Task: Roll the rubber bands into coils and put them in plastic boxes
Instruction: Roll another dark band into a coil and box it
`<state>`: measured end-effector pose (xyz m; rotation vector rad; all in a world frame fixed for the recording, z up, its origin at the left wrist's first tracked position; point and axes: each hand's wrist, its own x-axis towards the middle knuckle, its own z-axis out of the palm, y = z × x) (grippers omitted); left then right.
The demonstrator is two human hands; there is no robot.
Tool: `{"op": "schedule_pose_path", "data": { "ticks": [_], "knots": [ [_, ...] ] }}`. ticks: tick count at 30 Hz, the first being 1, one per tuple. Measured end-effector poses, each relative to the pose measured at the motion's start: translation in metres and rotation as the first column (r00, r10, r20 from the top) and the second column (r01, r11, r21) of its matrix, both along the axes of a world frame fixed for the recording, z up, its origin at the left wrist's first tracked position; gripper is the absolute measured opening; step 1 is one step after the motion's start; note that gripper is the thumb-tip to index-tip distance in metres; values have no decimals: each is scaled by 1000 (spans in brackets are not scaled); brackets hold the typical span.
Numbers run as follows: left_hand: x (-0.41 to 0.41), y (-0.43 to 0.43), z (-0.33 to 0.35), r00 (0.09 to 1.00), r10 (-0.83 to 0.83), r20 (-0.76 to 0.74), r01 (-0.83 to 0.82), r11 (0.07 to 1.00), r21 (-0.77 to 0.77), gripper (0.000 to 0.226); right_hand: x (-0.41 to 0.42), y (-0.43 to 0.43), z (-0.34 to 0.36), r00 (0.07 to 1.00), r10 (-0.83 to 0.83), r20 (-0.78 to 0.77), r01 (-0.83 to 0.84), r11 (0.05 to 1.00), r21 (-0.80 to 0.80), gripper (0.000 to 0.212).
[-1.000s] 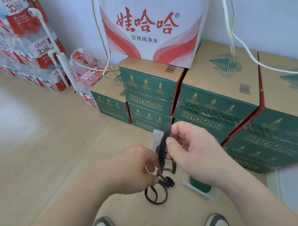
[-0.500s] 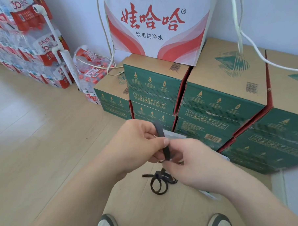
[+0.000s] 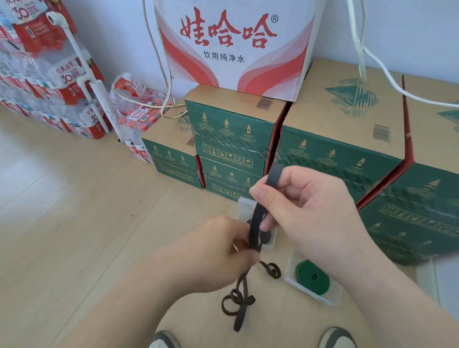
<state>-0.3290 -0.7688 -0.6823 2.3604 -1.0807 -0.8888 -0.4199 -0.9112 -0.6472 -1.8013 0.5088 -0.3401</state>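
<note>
rubber band (image 3: 255,225) is straightening out: right hand (image 3: 311,212) is pulling apart from left hand (image 3: 213,256), both fingers pinching it; coiling not started.

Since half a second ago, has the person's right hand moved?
Yes. The right hand rose, lifting the black band: it now covers more of the green cartons behind than before.

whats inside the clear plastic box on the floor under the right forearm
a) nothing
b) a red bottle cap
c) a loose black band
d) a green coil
D: a rolled green coil lies flat inside the clear plastic box, while the black band is held up between the left hand and the right hand.
</note>
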Motion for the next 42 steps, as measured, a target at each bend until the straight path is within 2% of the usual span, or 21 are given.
{"op": "schedule_pose_path", "data": {
  "ticks": [2, 4, 6, 7, 10, 11, 13, 14, 15, 18, 20, 22, 24, 25, 27, 30, 33, 35, 37, 39, 42],
  "knots": [
    [2, -1, 1, 999, 38, -17, -40, 997, -71, 11, -1, -3, 0, 999, -29, 34, 29, 1000, 2, 14],
    [4, -2, 5, 988, 111, -108, -131, 972, -196, 12, -3, -11, -2, 1000, 17, -24, -18, 1000, -21, 30],
    [5, -3, 12, 939, 196, -282, -287, 898, -333, 15, -7, -17, -2, 980, 158, -121, -165, 984, -59, 53],
    [5, -5, 16, 901, 234, -365, -373, 847, -378, 15, -8, -19, -3, 955, 249, -161, -264, 961, -80, 56],
    [5, -9, 21, 794, 312, -522, -556, 720, -415, 19, -10, -19, -8, 857, 399, -325, -445, 892, -79, 70],
    [5, -10, 21, 765, 316, -562, -592, 689, -419, 20, -11, -18, -12, 834, 394, -387, -467, 877, -113, 63],
    [7, -11, 22, 697, 298, -652, -663, 614, -428, 23, -9, -16, -20, 816, 331, -474, -491, 830, -264, 21],
    [9, -12, 23, 663, 281, -694, -695, 576, -430, 26, -9, -13, -21, 811, 305, -500, -492, 818, -299, 10],
    [9, -13, 25, 634, 271, -725, -720, 550, -424, 28, -7, -11, -22, 824, 286, -490, -468, 831, -302, 14],
    [11, -14, 22, 634, 333, -698, -722, 577, -382, 23, -4, -9, -21, 920, 208, -333, -297, 923, -244, 18],
    [13, -10, 14, 772, 398, -495, -593, 732, -337, 24, -4, -11, -15, 951, 166, -262, -229, 944, -236, 18],
    [12, -3, 8, 955, 213, -207, -252, 950, -184, 36, -5, -14, -10, 971, 121, -206, -165, 963, -214, 19],
    [3, -1, 6, 996, -18, -89, 22, 999, 45, 31, -5, -15, -6, 982, 82, -168, -103, 987, -124, 18],
    [-2, -1, 5, 994, -64, -92, 73, 993, 90, 24, -4, -15, -6, 984, 65, -165, -83, 992, -100, 18],
    [-9, -4, 5, 991, -24, -129, 30, 999, 45, 8, -2, -15, -8, 988, 28, -153, -37, 998, -57, 20],
    [-8, -8, 5, 985, 89, -150, -110, 985, -133, 6, -2, -16, -5, 994, -31, -100, 42, 993, 110, 35],
    [-5, -10, 13, 937, 189, -293, -288, 893, -345, 10, -3, -22, 2, 989, 13, -148, 16, 981, 196, 53],
    [-2, -10, 20, 861, 266, -433, -456, 781, -427, 17, -7, -25, 0, 963, 93, -252, -96, 995, 3, 49],
    [0, -10, 26, 787, 301, -539, -568, 694, -442, 21, -10, -23, -2, 905, 198, -377, -277, 946, -166, 43],
    [-1, -10, 29, 746, 326, -581, -618, 665, -420, 23, -10, -19, -6, 838, 290, -462, -381, 917, -114, 36],
    [2, -10, 28, 661, 332, -673, -701, 592, -397, 26, -10, -15, -4, 792, 408, -454, -462, 887, -9, 25]
  ]
}}
